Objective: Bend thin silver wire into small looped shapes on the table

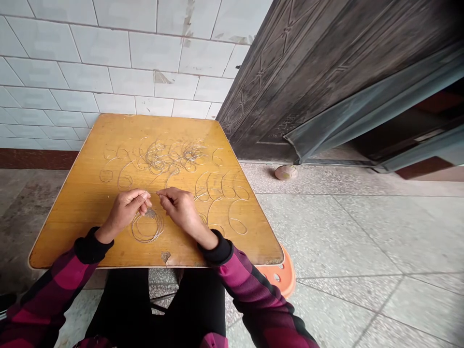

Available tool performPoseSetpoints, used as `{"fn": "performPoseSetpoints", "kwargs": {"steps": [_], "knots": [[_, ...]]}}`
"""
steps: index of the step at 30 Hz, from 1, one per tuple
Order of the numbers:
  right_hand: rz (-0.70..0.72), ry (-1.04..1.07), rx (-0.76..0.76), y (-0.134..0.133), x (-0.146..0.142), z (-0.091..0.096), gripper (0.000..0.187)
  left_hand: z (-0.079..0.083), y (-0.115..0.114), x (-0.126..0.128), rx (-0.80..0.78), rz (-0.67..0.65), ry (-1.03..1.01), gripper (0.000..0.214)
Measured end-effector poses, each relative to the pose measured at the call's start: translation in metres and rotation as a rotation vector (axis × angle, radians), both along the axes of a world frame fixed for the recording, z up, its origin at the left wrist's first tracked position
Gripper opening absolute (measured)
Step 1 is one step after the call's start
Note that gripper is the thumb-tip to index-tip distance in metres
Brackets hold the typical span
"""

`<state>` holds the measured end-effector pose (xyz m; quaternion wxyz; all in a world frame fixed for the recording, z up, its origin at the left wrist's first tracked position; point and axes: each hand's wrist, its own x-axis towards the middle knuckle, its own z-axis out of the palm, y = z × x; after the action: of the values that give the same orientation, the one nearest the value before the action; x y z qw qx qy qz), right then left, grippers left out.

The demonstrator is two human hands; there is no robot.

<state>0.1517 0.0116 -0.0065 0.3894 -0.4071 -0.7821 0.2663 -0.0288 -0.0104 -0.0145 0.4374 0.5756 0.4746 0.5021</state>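
Observation:
My left hand [128, 210] is pinched closed above the near part of the wooden table [174, 253], with a thin wire at its fingertips. Facing it across a small gap, my right hand [181, 209] pinches thin wire between thumb and forefinger; a tiny end shows at the tips. The wire is so fine that its path between the hands cannot be traced. Just below the left fingers lies a round coil of wire [147, 240]. Right of my right hand are several separate curled wires [237, 233], spread out in rows.
A tangled heap of curled wires [159, 157] covers the table's middle and far part. White wall tiles [155, 50] rise behind the table. An orange stool [286, 275] shows under its right corner. A roundish stone-like object [286, 172] lies by the dark wooden door [268, 96].

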Motion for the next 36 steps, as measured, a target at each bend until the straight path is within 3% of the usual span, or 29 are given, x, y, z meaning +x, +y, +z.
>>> {"fn": "performPoseSetpoints", "kwargs": {"steps": [9, 12, 15, 19, 36], "knots": [[-0.027, 0.002, -0.021, 0.003, 0.0, -0.003, 0.021, -0.003, 0.0, 0.004, -0.01, -0.012, -0.034, 0.02], [0.017, 0.127, -0.189, 0.004, 0.001, -0.006, 0.021, -0.004, 0.001, 0.003, -0.031, 0.041, -0.091, 0.02], [0.087, 0.354, -0.454, 0.006, 0.001, -0.011, 0.029, -0.006, 0.002, 0.001, -0.048, 0.107, -0.115, 0.021], [0.148, 0.544, -0.684, 0.007, 0.0, -0.012, 0.033, -0.008, 0.004, -0.001, -0.058, 0.114, -0.107, 0.021], [0.104, 0.609, -0.665, 0.013, -0.001, -0.016, 0.03, -0.008, 0.001, 0.005, -0.127, 0.063, -0.141, 0.022]]}}
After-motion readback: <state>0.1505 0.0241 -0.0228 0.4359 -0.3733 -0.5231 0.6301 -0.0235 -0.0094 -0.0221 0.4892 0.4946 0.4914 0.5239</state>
